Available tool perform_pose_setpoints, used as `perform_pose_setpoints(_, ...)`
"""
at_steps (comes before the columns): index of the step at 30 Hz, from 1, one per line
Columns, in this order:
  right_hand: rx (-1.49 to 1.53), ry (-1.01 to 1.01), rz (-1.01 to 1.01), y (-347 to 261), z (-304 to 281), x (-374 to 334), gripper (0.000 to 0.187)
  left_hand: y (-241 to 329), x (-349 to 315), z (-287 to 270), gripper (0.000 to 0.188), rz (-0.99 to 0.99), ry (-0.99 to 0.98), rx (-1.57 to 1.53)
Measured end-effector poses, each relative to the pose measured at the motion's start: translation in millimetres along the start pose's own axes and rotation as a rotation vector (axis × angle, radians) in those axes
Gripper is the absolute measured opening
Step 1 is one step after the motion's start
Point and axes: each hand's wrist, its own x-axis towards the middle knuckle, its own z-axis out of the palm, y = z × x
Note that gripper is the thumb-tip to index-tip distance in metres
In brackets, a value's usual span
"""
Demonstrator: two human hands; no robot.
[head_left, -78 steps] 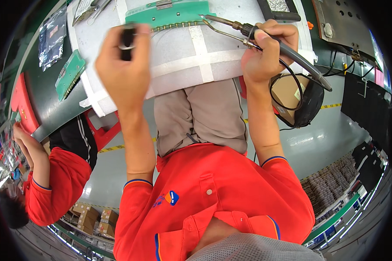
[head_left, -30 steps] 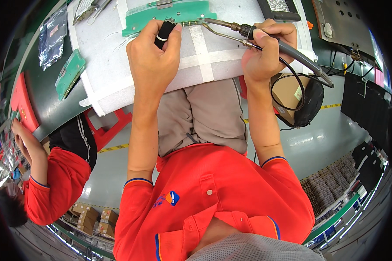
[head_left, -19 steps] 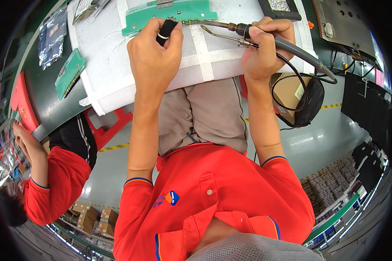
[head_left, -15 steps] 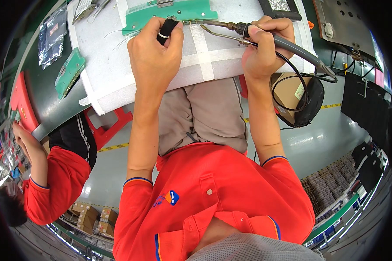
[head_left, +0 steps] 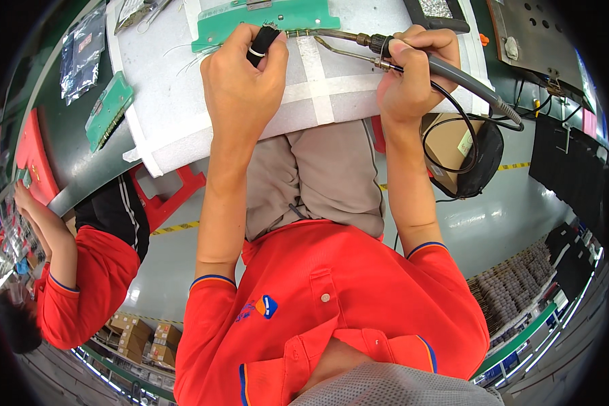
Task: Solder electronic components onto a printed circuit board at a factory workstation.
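My left hand [head_left: 244, 76] is closed around a bundle of black wires [head_left: 264, 42] with a white band around it. The bundle's far end is at the near edge of a green circuit board [head_left: 292, 17], by a row of brass-coloured pins. My right hand [head_left: 415, 71] grips a soldering iron [head_left: 446, 70] with a grey handle. Its metal tip reaches left to the pins, beside the wire ends. A thin bent metal tube runs alongside the iron's shaft, fed by a black hose. Whether the tip touches a pin I cannot tell.
The board lies on a white foam pad [head_left: 345, 107] crossed with tape. Left of it are another green board [head_left: 109, 110] and a silver plastic bag [head_left: 82, 57]. A co-worker in a red shirt [head_left: 101, 277] sits at left. A black bag with a carton [head_left: 446, 145] is at right.
The board, my left hand and the wire bundle have shifted very slightly to the right. The iron has barely moved. At the left, the co-worker's hand has moved a little.
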Motion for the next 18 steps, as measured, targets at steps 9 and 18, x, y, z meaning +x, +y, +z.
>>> perform_pose_setpoints(9, 0.006, 0.005, -0.001, 0.5, -0.6, 1.1, 0.012, 0.0, 0.0, 0.2, 0.016, -0.008, -0.001, 0.032)
perform_pose_setpoints(18, 0.007, 0.027, -0.001, 2.5, -2.5, 1.1, 0.012, -1.8, 0.5, 1.0, 0.016, 0.003, 0.010, 0.025)
